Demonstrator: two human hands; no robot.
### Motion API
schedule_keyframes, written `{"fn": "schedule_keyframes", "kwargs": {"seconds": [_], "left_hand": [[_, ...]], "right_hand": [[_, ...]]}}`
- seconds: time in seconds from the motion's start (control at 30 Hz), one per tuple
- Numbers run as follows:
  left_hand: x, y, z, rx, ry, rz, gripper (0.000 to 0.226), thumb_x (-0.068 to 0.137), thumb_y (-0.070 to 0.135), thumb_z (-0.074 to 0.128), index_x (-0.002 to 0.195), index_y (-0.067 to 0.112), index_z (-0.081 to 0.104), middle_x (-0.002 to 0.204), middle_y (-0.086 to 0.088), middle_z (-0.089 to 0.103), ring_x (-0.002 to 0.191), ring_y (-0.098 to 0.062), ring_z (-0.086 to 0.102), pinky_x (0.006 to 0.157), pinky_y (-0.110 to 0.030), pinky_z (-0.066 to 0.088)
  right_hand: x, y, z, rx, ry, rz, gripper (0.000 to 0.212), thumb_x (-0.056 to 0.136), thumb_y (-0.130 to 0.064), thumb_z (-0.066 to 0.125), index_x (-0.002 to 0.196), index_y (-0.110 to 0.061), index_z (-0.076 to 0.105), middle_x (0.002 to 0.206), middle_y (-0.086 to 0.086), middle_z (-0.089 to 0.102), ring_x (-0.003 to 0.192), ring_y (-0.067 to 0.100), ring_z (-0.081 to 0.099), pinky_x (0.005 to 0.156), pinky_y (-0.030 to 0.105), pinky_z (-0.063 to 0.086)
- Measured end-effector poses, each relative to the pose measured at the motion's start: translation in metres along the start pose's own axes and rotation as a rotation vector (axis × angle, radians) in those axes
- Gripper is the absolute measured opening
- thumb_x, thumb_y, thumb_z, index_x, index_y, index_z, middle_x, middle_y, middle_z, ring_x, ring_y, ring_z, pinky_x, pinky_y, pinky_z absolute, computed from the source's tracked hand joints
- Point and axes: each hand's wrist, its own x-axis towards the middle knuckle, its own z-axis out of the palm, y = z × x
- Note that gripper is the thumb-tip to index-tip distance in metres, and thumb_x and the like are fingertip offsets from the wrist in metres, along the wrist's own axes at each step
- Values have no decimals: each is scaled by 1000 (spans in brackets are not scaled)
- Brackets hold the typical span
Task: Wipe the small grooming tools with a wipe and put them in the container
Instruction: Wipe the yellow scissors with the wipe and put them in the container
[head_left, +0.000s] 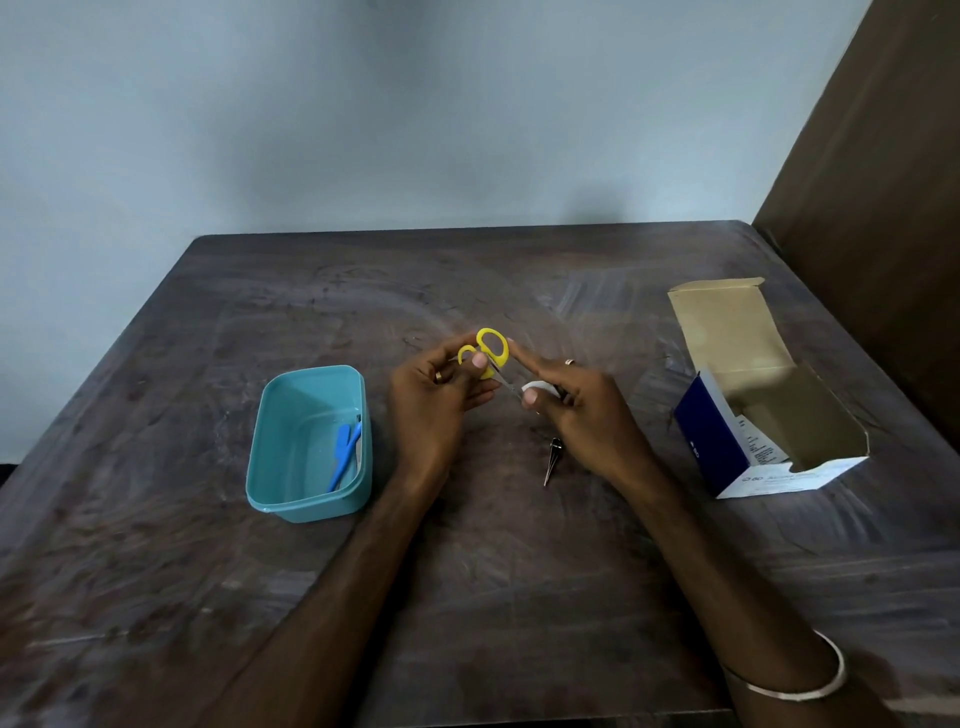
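Head view: a dark, streaked wooden table (467, 571) stands against a pale blue-grey wall (363, 130). The left hand (431, 395) grips yellow-handled scissors (491, 351); the right hand (576, 410) pinches a white wipe (540, 387) on their blades. Beside the left hand sits the teal container (311, 441).

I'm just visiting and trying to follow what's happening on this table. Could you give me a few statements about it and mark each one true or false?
1. The left hand holds the yellow-handled scissors by the handles. True.
2. The right hand is empty. False: it pinches a white wipe against the scissor blades.
3. The teal container holds nothing yet. False: a blue-handled tool already lies inside.
4. A small dark metal tool lies on the table below the right hand. True.
5. The cardboard box on the right is closed. False: its flap stands open.
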Motion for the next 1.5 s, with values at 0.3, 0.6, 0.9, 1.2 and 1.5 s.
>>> {"fn": "schedule_keyframes", "kwargs": {"seconds": [0.3,0.6,0.9,1.2,1.5], "left_hand": [[-10,18,-3,172,61,185,11,89,10,70,96,17,75,77,0,74,75,-16,72,69,-32,61],[-43,82,-68,612,223,541,7,84,25,76,86,27,69,72,21,68,69,9,63,67,-8,47],[-49,75,-141,1071,184,608,17,77,17,82,93,17,78,79,0,68,83,-24,61,72,-31,46],[-50,43,-149,1213,56,619,15,75,18,81,90,19,80,85,7,75,95,-23,65,75,-29,47],[-34,69,-149,1127,-240,193,50,63,12,91,66,56,66,91,13,72,84,-16,68,75,-40,54]], "right_hand": [[3,3,-7,145,182,89,39,89,-14,72,126,-25,67,93,-3,76,66,11,67,67,26,56],[2,1,-6,179,190,121,22,88,-11,73,92,-32,71,88,-1,76,59,11,64,58,24,53],[1,1,-9,159,192,121,15,89,-13,72,93,-28,72,89,-5,76,61,4,65,56,20,52],[1,6,-9,96,190,143,12,89,-16,72,98,-24,73,91,-9,75,55,11,65,58,28,56],[2,8,-8,107,182,149,13,88,-15,73,96,-25,73,89,-8,75,53,13,64,59,32,56]]}}
